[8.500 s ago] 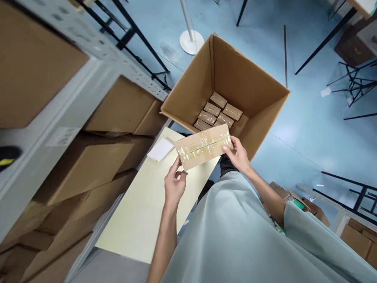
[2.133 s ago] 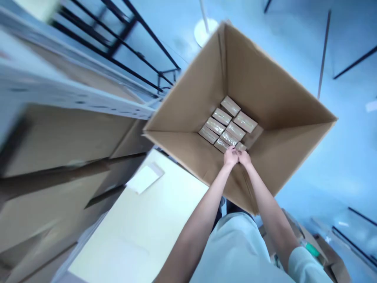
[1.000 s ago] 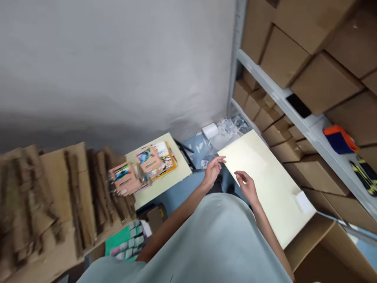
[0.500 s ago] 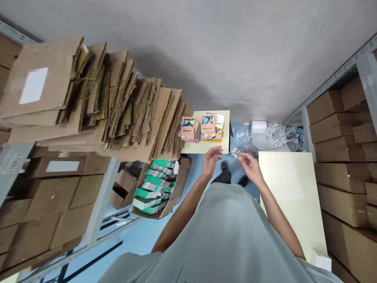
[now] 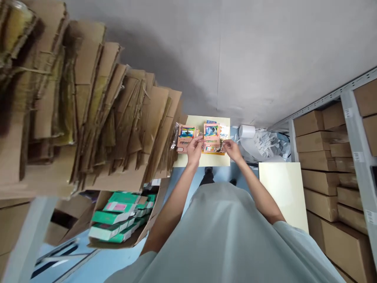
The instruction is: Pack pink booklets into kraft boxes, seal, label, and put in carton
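Head view: green cartons (image 5: 118, 217) inside cardboard box (image 5: 156, 208), pink stack (image 5: 211, 141) on table (image 5: 212, 160).

Whether the left hand (image 5: 194, 150) and the right hand (image 5: 232, 150) hold the pink packet (image 5: 211, 135) or only touch it is too small to tell. At ten o'clock the flattened cardboard (image 5: 118, 122) is cut off by the left edge, and it hides part of the green boxes (image 5: 119, 214) at eight o'clock. The shirt (image 5: 226, 232) at six o'clock covers most of the legs (image 5: 207, 179). At four o'clock the right sleeve (image 5: 303, 245) hides a corner of the second desk (image 5: 279, 188). The shelf labels (image 5: 358, 157) at three o'clock are illegible.
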A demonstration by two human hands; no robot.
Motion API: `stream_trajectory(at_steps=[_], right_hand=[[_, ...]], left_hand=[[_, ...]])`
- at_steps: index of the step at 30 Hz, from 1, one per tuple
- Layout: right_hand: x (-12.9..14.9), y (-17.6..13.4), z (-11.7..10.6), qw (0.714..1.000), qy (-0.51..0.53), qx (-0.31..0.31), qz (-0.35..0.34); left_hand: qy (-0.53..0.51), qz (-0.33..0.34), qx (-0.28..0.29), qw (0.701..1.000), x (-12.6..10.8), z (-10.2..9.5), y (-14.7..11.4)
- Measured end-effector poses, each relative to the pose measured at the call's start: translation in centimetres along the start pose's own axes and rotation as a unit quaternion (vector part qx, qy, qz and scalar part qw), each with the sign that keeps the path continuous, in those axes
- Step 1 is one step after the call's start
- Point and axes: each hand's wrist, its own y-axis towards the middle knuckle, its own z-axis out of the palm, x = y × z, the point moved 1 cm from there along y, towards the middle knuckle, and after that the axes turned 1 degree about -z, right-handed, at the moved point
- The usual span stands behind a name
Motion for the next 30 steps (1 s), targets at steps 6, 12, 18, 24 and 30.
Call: stream_trajectory(at_steps=[6, 12, 18, 24, 30], right_hand=[[2.0, 4.6, 3.5, 0.985, -0.139, -0.011, 0.104], [2.2, 5.4, 5.6, 0.98, -0.153, -0.025, 0.125], [2.2, 5.2, 6.3, 0.983, -0.119, -0.052, 0.129], [2.3, 4.4, 7.1, 0.989, -0.063, -0.061, 0.118], [1.7, 3.0, 7.0, 0.991, -0.015, -0.087, 0.095]], left_hand=[[-0.001, -0.029, 0.006, 1.0, 1.2, 0.2, 6.6], [0.003, -0.053, -0.013, 0.998, 3.8, 0.4, 8.5], [0.017, -0.047, -0.019, 0.999, 5.0, 0.0, 8.8], [0.055, -0.027, 0.0, 0.998, 4.9, -0.5, 8.7], [0.099, 0.027, 0.034, 0.994, 3.5, -0.9, 8.3]])
